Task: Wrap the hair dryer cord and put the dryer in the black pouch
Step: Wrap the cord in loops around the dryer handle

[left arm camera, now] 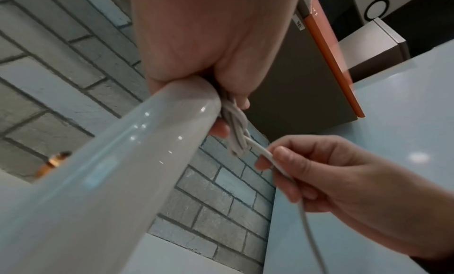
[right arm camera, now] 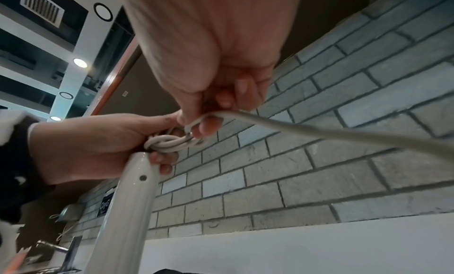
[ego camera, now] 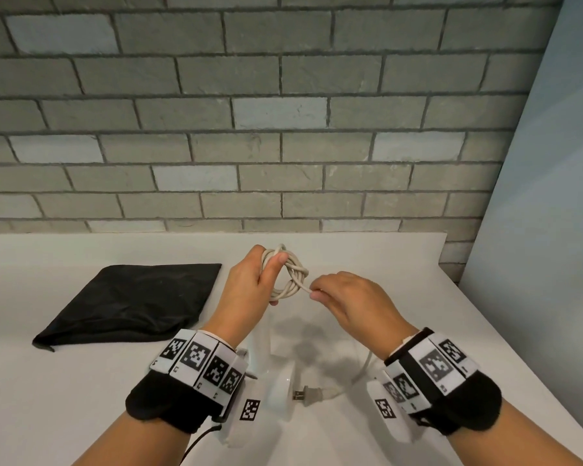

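Observation:
My left hand (ego camera: 266,277) is raised over the counter. It grips a coil of white cord (ego camera: 292,274) together with the top of the white hair dryer's handle (left arm camera: 110,171). The dryer hangs below that hand, its round head (ego camera: 283,393) down near the counter. My right hand (ego camera: 315,293) pinches the cord's free length (right arm camera: 319,135) just right of the coil, one turn crossing the coil (right arm camera: 169,142). The cord's slack drops under my right wrist to the plug (ego camera: 308,394), which lies on the counter. The black pouch (ego camera: 132,304) lies flat to the left, apart from both hands.
The white counter (ego camera: 418,314) runs back to a grey brick wall (ego camera: 283,129) and ends at a slanting right edge beside a pale blue panel (ego camera: 552,196). Bare counter surface lies between the pouch and the dryer.

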Demonstrator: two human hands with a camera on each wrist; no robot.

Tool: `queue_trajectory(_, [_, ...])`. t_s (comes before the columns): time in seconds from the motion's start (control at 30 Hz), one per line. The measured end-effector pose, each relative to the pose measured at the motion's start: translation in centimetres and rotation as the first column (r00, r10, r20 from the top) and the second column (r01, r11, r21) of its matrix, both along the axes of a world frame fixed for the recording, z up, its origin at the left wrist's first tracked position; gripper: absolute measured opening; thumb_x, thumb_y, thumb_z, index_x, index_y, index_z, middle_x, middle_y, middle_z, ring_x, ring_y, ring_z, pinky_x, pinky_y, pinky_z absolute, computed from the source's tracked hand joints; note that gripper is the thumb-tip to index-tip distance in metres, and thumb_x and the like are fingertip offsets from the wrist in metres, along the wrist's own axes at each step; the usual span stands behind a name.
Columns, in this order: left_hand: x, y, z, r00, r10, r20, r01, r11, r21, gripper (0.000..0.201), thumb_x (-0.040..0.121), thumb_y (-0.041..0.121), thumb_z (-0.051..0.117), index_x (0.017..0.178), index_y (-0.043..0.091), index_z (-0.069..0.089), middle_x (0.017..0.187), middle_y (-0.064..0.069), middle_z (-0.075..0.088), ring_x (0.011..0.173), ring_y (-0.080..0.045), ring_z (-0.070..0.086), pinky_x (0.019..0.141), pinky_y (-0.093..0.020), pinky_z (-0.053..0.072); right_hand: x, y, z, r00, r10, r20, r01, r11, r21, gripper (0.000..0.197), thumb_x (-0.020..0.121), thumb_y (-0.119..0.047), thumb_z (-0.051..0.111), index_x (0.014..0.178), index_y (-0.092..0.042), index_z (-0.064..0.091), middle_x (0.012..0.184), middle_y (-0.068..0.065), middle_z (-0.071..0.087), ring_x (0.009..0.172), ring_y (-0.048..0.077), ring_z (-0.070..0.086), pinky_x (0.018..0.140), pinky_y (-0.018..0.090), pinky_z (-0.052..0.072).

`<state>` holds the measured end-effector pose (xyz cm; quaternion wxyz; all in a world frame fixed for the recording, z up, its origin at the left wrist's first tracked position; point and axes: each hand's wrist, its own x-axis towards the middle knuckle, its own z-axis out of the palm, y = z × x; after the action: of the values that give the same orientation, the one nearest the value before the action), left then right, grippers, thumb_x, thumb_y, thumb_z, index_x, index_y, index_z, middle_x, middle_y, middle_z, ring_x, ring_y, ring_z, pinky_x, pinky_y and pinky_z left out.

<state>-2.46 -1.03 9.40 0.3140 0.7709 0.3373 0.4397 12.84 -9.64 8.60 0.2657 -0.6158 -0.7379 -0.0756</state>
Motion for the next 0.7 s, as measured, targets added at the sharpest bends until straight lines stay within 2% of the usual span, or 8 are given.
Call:
queue_trajectory(0.07, [-0.4,0.1,0.2,0.999,-0.029,0.022,0.03,0.999,-0.039,0.028,0.092,0.034,0.047,0.08,0.009,0.051,0.065,0.0,0.053,0.053,-0.012,0.057,0.044,-0.012,0.045,0.7,0.4,-0.1,1.0,0.011,0.009,-0.012,0.997,0.075,0.038,0.09,-0.037,0.037,0.088,-0.011,0.065,0.076,0.006,0.067,0.07,0.026,0.059,0.056,0.031,0.04])
queue_trajectory(0.17, [-0.6,0.1,0.4,0.989,-0.112,0.096,0.124,0.983,-0.132,0.028,0.092,0.029,0.048,0.07,0.011,0.049,0.059,0.001,0.051,0.046,-0.006,0.05,0.047,-0.015,0.045,2.4,0.7,0.1,0.996,-0.087,0.01,0.084,0.98,0.182,0.031,0.087,-0.03,0.041,0.078,-0.01,0.062,0.065,0.005,0.063,0.058,0.027,0.056,0.049,0.029,0.037])
queue_trajectory(0.3, [-0.4,-0.4,0.3,0.979,-0.148,0.137,0.17,0.971,-0.17,0.028,0.093,0.024,0.047,0.067,0.015,0.046,0.059,-0.001,0.047,0.041,-0.003,0.048,0.044,-0.017,0.044,2.6,1.4,-1.3,0.992,-0.094,-0.081,0.107,0.977,0.186,0.031,0.088,-0.028,0.043,0.08,-0.007,0.064,0.071,0.007,0.058,0.056,0.027,0.054,0.049,0.031,0.042])
queue_trajectory(0.4, [-0.5,-0.7,0.4,0.974,-0.175,0.142,0.197,0.967,-0.163,0.028,0.094,0.025,0.044,0.067,0.016,0.045,0.058,-0.001,0.045,0.039,-0.008,0.049,0.044,-0.02,0.044,1.3,2.0,-2.8,0.949,-0.034,-0.312,0.081,0.987,0.138,0.022,0.089,-0.017,0.05,0.084,-0.003,0.067,0.076,0.007,0.051,0.058,0.024,0.054,0.055,0.028,0.042])
queue_trajectory(0.47, [-0.8,-0.8,0.4,0.971,-0.188,0.145,0.211,0.964,-0.162,0.029,0.094,0.026,0.042,0.068,0.016,0.044,0.058,-0.002,0.045,0.039,-0.009,0.05,0.045,-0.021,0.044,0.0,2.2,-3.2,0.828,0.003,-0.561,0.041,0.997,0.066,0.016,0.089,-0.007,0.053,0.083,-0.004,0.067,0.074,0.006,0.055,0.058,0.018,0.059,0.055,0.022,0.048])
queue_trajectory(0.53, [-0.9,-1.0,0.4,0.971,-0.187,0.149,0.21,0.966,-0.153,0.028,0.095,0.026,0.041,0.07,0.013,0.044,0.058,-0.003,0.045,0.04,-0.01,0.05,0.045,-0.021,0.045,-1.4,2.4,-3.4,0.623,0.026,-0.782,0.007,0.999,0.039,0.02,0.089,0.001,0.051,0.078,-0.011,0.064,0.07,0.006,0.06,0.058,0.013,0.063,0.057,0.02,0.052])
queue_trajectory(0.6, [-1.0,-1.0,0.3,0.968,-0.182,0.171,0.209,0.966,-0.152,0.027,0.095,0.025,0.04,0.072,0.012,0.044,0.059,-0.005,0.045,0.04,-0.01,0.05,0.045,-0.021,0.045,-2.7,2.5,-3.1,0.419,0.04,-0.907,-0.001,0.999,0.044,0.025,0.088,0.005,0.049,0.076,-0.013,0.061,0.068,0.009,0.063,0.056,0.011,0.064,0.058,0.021,0.054])
queue_trajectory(0.7, [-1.0,-1.1,0.1,0.963,-0.181,0.201,0.212,0.966,-0.146,0.026,0.095,0.024,0.039,0.074,0.011,0.043,0.062,-0.007,0.045,0.039,-0.01,0.05,0.044,-0.02,0.045,-4.2,2.4,-2.3,0.182,0.069,-0.981,-0.035,0.997,0.064,0.022,0.089,0.008,0.046,0.079,-0.006,0.06,0.07,0.013,0.064,0.055,0.011,0.066,0.058,0.02,0.056])
